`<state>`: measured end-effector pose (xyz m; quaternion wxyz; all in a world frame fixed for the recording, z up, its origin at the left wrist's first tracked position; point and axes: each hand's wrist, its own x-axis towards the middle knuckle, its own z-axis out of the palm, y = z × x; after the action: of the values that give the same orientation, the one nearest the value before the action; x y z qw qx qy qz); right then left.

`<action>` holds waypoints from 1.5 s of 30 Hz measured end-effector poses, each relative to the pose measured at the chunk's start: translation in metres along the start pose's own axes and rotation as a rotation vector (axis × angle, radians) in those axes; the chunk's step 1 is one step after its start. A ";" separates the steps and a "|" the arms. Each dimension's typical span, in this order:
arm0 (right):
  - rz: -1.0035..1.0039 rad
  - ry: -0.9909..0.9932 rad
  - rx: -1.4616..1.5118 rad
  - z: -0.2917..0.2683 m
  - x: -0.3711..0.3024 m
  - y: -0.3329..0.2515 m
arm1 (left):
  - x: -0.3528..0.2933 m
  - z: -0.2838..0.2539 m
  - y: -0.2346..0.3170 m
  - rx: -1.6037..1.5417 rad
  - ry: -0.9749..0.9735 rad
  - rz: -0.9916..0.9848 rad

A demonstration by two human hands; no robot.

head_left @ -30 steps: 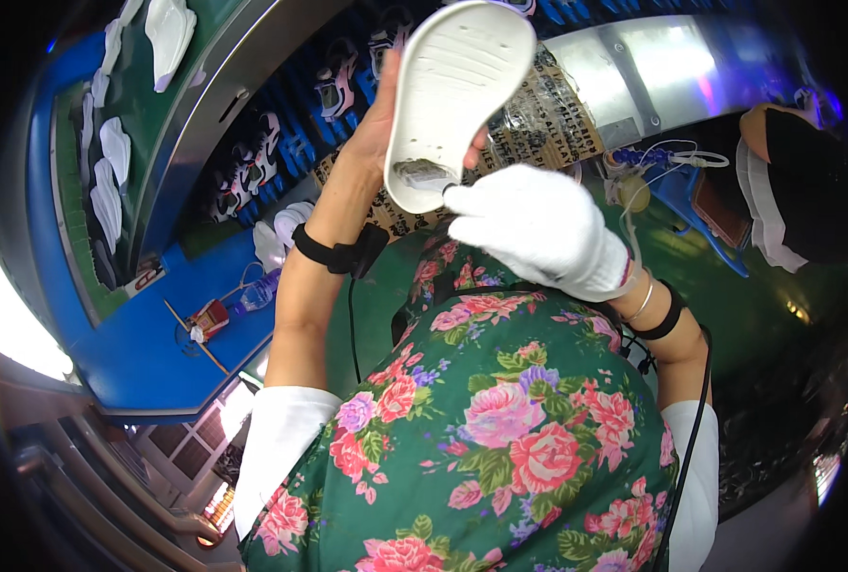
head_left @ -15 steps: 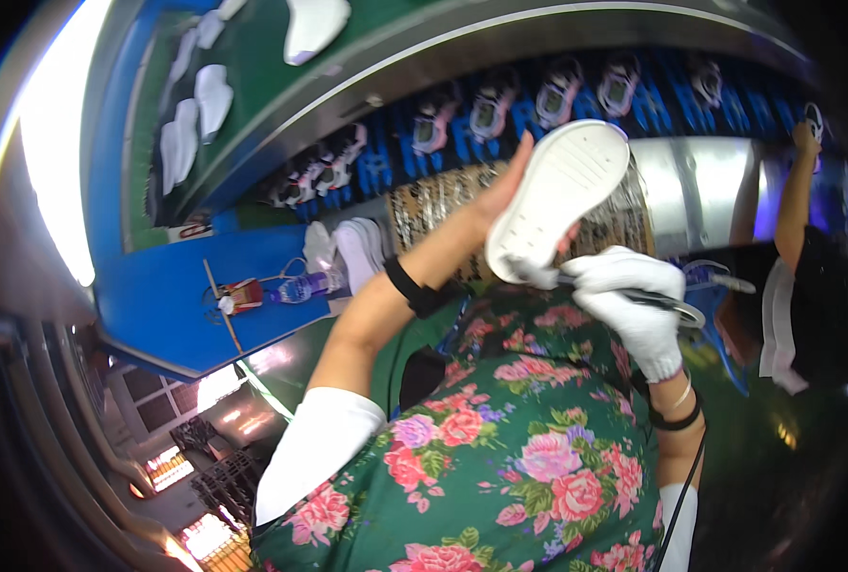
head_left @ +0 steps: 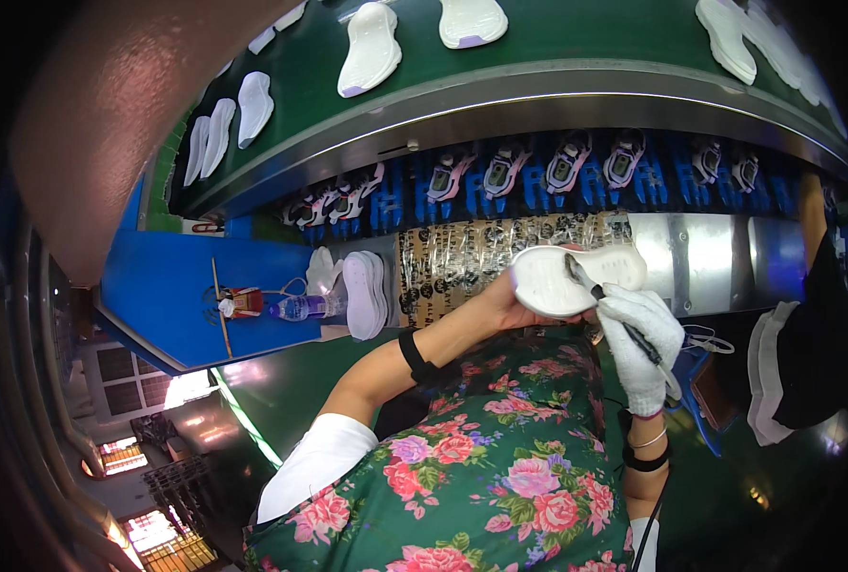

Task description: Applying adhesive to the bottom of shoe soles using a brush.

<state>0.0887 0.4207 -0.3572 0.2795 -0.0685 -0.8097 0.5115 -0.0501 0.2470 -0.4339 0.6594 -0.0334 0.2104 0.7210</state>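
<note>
A white shoe sole (head_left: 543,286) lies tilted nearly crosswise in front of my body. My bare left hand (head_left: 506,301) is closed on its left end, with some fingers hidden underneath. My right hand (head_left: 641,336), in a white knit glove, grips a brush (head_left: 588,281) with a dark handle. The brush's tip touches the sole's surface near its middle. Whether the tip carries any liquid, I cannot tell.
Ahead runs a green belt (head_left: 529,43) bearing white soles. Below it, shoe uppers (head_left: 567,162) sit on blue holders. Taped cardboard (head_left: 434,267) covers the bench. To the left, a blue table (head_left: 162,296) holds a bottle (head_left: 300,307) and stacked soles (head_left: 360,296). Another person's arm (head_left: 812,214) is at right.
The sole has turned from steeply upright to nearly crosswise and come lower. The brush has shifted from the sole's near end to its middle. More of the belt shows now.
</note>
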 end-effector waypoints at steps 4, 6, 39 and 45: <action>-0.106 0.044 -0.120 0.004 -0.006 -0.006 | 0.000 0.003 -0.009 -0.259 0.149 0.095; -0.119 0.081 -0.102 0.002 -0.005 -0.007 | 0.001 0.004 -0.011 -0.218 0.235 0.106; -0.105 0.163 0.160 -0.012 0.006 -0.013 | 0.036 0.040 -0.022 -0.043 -0.130 0.311; -0.256 0.145 -0.114 -0.001 0.000 -0.005 | 0.055 0.045 -0.012 -0.054 -0.103 0.323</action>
<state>0.0896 0.4191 -0.3524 0.3957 -0.0171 -0.8173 0.4185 -0.0356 0.3142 -0.4137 0.5436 0.0199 0.1595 0.8238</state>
